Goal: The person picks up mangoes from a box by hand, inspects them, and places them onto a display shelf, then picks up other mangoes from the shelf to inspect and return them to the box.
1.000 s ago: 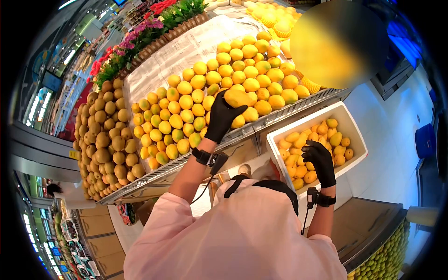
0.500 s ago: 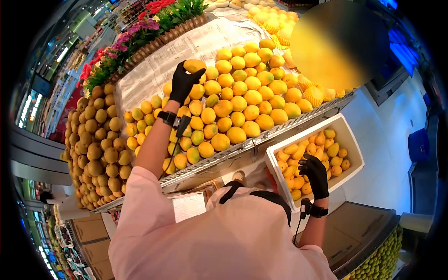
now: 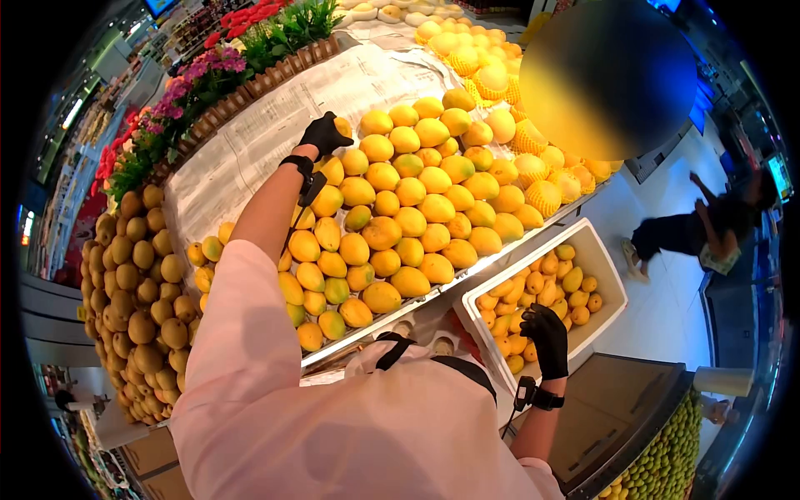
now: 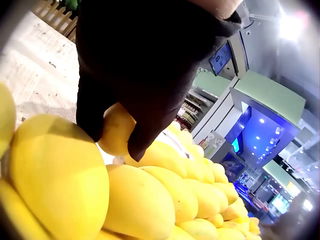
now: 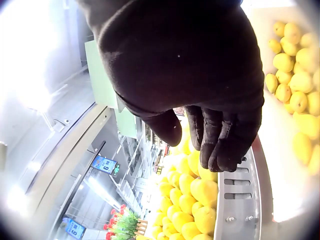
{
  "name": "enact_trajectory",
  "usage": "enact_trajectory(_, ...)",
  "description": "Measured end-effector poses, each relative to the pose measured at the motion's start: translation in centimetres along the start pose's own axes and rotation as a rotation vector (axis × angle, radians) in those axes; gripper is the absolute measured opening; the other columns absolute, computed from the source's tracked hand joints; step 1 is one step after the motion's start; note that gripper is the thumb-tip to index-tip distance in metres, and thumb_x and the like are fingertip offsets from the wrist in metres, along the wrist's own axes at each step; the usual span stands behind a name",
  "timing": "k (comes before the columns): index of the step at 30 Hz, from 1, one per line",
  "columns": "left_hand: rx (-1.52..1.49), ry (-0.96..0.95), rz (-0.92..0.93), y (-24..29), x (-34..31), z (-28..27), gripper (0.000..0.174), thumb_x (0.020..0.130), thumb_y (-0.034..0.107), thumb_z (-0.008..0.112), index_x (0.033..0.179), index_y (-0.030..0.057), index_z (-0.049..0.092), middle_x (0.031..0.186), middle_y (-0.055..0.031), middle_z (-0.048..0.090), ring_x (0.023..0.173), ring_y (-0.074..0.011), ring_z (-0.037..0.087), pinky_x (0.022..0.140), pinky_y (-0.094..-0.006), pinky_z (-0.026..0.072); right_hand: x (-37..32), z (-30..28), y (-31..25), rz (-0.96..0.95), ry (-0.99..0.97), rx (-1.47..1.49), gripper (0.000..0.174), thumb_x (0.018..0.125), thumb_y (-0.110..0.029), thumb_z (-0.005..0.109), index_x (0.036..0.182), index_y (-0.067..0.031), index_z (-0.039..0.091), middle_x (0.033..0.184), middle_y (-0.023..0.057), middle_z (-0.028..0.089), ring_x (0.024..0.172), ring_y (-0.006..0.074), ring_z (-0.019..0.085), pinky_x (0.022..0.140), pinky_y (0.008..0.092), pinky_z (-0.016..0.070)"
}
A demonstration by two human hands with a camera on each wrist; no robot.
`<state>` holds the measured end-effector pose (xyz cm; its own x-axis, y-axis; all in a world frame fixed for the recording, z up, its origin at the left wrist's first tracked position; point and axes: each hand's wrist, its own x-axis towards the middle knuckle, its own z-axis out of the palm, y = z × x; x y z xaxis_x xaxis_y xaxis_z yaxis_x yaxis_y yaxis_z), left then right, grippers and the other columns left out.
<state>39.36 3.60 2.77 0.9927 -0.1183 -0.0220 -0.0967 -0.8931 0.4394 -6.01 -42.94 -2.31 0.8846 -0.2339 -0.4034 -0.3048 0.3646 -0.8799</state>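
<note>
One mango (image 4: 116, 132), pinched in left grip (image 3: 322, 134)

Head above, wrists close over mangoes (image 3: 381, 233)

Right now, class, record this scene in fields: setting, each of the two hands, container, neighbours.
Setting: shop display of stacked mangoes
Left hand: black-gloved, grips one mango at the pile's far edge
Right hand: black-gloved, holds nothing, over the white box
Container: the box holds loose mangoes
Neighbours: brown fruit, newspaper lining
</note>
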Motion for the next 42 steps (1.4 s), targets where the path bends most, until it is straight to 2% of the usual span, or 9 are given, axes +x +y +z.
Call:
enact_trajectory(4, 0.157, -0.138, -0.032, 0.9, 1.8, 0.3, 0.070, 0.064, 0.033, 0.083, 0.119, 0.0058, 0.050, 0.114, -0.0202, 0.063, 0.106, -0.0348, 0.062, 0.088, -0.0394, 0.0522, -0.4, 0.5, 0.7, -0.013, 0.035, 0.009, 0.032, 0.093, -0.015, 0.057, 0.120, 0.0017, 0.056, 0.098, 0.0112, 0.067, 0.080, 0.0182, 0.065, 0.070, 0.0287, 0.0550)
enact_trajectory(7, 0.250, -0.176, 0.028, 0.9, 2.3, 0.9, 0.069, 0.064, 0.028, 0.084, 0.120, 0.0054, 0.049, 0.113, -0.0201, 0.063, 0.106, -0.0349, 0.062, 0.089, -0.0399, 0.0519, -0.3, 0.5, 1.3, -0.001, 0.053, 0.027, 0.032, 0.094, -0.016, 0.057, 0.121, 0.0016, 0.056, 0.097, 0.0111, 0.067, 0.081, 0.0181, 0.065, 0.070, 0.0290, 0.0550)
enact_trajectory(11, 0.299, -0.120, 0.263, -0.7, 3.3, 2.2, 0.061, 0.066, 0.025, 0.082, 0.113, 0.0056, 0.048, 0.107, -0.0217, 0.064, 0.101, -0.0388, 0.062, 0.083, -0.0413, 0.0516, -0.4, 1.3, 1.3, -0.011, 0.072, 0.020, 0.033, 0.093, -0.016, 0.058, 0.121, 0.0014, 0.056, 0.098, 0.0116, 0.067, 0.082, 0.0186, 0.066, 0.069, 0.0292, 0.0551)
enact_trajectory(15, 0.003, -0.220, 0.171, -3.3, 5.6, 3.8, 0.052, 0.070, 0.020, 0.079, 0.111, 0.0064, 0.050, 0.109, -0.0214, 0.063, 0.102, -0.0384, 0.061, 0.084, -0.0407, 0.0512, 0.4, 0.9, 1.9, 0.034, 0.049, 0.045, 0.033, 0.093, -0.016, 0.058, 0.121, 0.0013, 0.055, 0.099, 0.0121, 0.067, 0.083, 0.0194, 0.066, 0.070, 0.0291, 0.0551)
enact_trajectory(18, 0.065, -0.273, 0.191, -2.1, 4.7, 2.5, 0.054, 0.072, 0.018, 0.079, 0.118, 0.0076, 0.052, 0.113, -0.0196, 0.063, 0.104, -0.0361, 0.062, 0.087, -0.0396, 0.0508, 0.7, 0.9, 1.9, 0.044, 0.027, 0.054, 0.033, 0.093, -0.015, 0.057, 0.121, 0.0014, 0.055, 0.100, 0.0124, 0.067, 0.084, 0.0198, 0.066, 0.070, 0.0289, 0.0550)
enact_trajectory(23, 0.296, -0.248, 0.253, -0.1, 2.6, 0.0, 0.064, 0.072, 0.017, 0.080, 0.129, 0.0117, 0.051, 0.118, -0.0157, 0.064, 0.108, -0.0325, 0.062, 0.092, -0.0389, 0.0499, 0.4, 0.5, 1.7, 0.056, 0.024, 0.074, 0.032, 0.093, -0.015, 0.057, 0.121, 0.0012, 0.055, 0.101, 0.0128, 0.067, 0.085, 0.0203, 0.066, 0.071, 0.0287, 0.0551)
enact_trajectory(28, 0.284, -0.205, 0.256, 0.2, 2.2, 0.0, 0.052, 0.072, 0.020, 0.081, 0.118, 0.0130, 0.058, 0.110, -0.0167, 0.066, 0.102, -0.0333, 0.063, 0.090, -0.0394, 0.0506, -0.6, -0.4, 1.4, 0.018, 0.027, 0.030, 0.032, 0.094, -0.016, 0.055, 0.121, 0.0012, 0.055, 0.101, 0.0136, 0.067, 0.084, 0.0211, 0.067, 0.070, 0.0300, 0.0559)
enact_trajectory(38, 0.350, -0.100, 0.087, 2.9, 1.0, 0.3, 0.058, 0.070, 0.022, 0.084, 0.121, 0.0107, 0.058, 0.111, -0.0161, 0.066, 0.103, -0.0319, 0.064, 0.089, -0.0391, 0.0514, -3.7, -3.5, 1.1, -0.007, 0.094, 0.063, 0.031, 0.093, -0.015, 0.057, 0.121, 0.0000, 0.056, 0.098, 0.0122, 0.067, 0.081, 0.0195, 0.067, 0.068, 0.0284, 0.0553)
enact_trajectory(42, 0.341, -0.009, 0.077, 3.3, 0.2, -0.4, 0.053, 0.075, 0.018, 0.080, 0.122, 0.0104, 0.056, 0.111, -0.0159, 0.066, 0.103, -0.0320, 0.064, 0.088, -0.0390, 0.0517, -3.5, -6.3, 2.1, -0.021, 0.122, 0.070, 0.031, 0.093, -0.014, 0.056, 0.120, 0.0014, 0.056, 0.099, 0.0137, 0.068, 0.081, 0.0213, 0.068, 0.068, 0.0304, 0.0562)
